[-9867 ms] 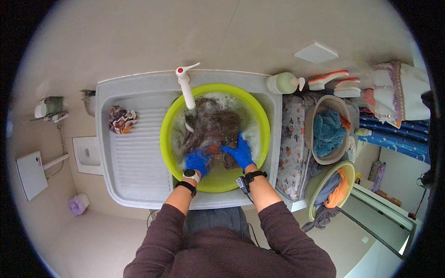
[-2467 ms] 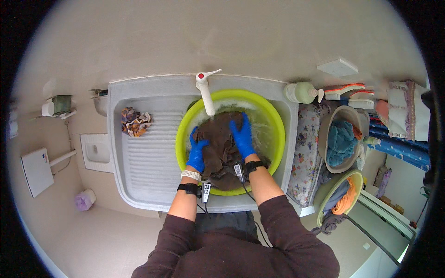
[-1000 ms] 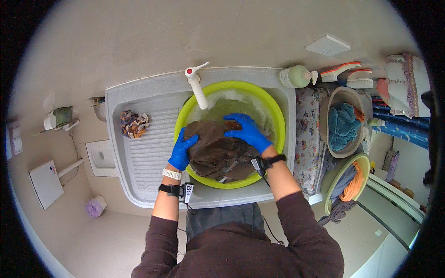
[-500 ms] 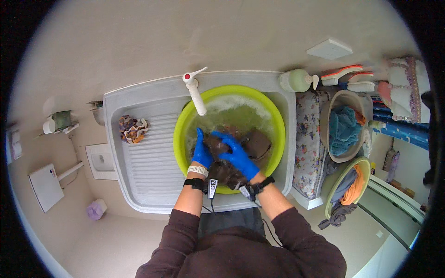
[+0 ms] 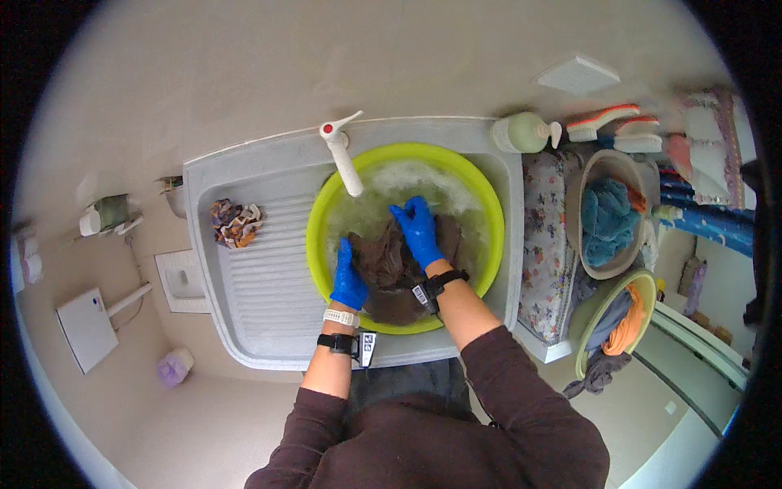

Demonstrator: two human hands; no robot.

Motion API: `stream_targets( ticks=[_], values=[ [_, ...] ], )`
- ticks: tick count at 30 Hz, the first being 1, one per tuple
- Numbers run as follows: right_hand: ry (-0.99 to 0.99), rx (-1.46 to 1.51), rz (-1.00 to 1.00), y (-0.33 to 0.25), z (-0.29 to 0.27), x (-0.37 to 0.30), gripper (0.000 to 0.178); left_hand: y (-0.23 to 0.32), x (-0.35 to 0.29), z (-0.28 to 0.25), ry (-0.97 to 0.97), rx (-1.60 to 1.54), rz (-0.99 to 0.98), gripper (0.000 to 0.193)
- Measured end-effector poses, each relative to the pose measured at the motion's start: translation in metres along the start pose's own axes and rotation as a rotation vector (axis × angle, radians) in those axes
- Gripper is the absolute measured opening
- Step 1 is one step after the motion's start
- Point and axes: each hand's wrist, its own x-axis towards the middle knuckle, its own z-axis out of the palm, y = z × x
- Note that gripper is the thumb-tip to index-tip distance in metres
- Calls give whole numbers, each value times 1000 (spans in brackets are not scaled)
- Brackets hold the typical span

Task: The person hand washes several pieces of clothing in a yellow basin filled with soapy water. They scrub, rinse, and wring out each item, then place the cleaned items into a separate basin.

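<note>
Blue-gloved, the left hand (image 5: 349, 277) clutches the nine-o'clock edge of the sodden dark brown cloth (image 5: 389, 273) in the round lime-green plastic basin (image 5: 481, 196). The right hand (image 5: 419, 231), half a second ago closed low on the bundle, now lies flat toward twelve o'clock. Kneading seems to go on.

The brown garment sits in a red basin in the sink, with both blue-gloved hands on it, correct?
Not quite: the basin is lime green, not red, as the head view shows. The brown garment does sit in it, with the left hand and right hand on it.
</note>
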Motion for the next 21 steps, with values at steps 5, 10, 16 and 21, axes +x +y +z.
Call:
stream_targets(
  ticks=[5,10,16,21],
  values=[
    [-331,-117,-280,33,10,6,43,3,12,-45,332,267,73,44],
    [-343,-248,-362,-6,16,-45,48,-2,33,-55,132,3,-24,51],
    [-420,-50,-284,-48,6,-75,37,-12,17,-1,69,19,-134,52],
    [-54,-57,-166,-47,23,-61,32,-22,10,6,205,133,-74,45]
  ],
)
